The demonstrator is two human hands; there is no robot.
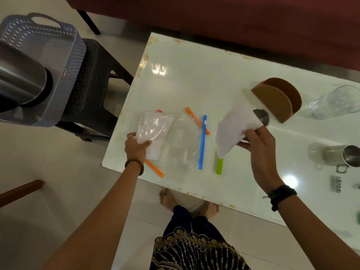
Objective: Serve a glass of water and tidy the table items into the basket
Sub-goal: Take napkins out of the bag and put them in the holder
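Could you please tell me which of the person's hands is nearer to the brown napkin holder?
Right. The right hand holds a white napkin just below and in front of the brown napkin holder; the left hand grips a plastic bag far across the table.

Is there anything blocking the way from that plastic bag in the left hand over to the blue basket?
Nothing visible blocks it. The left hand grips the plastic bag near the table's left edge, and the basket sits on a dark stool beyond that edge. Only open floor lies between. A steel pot already fills part of the basket.
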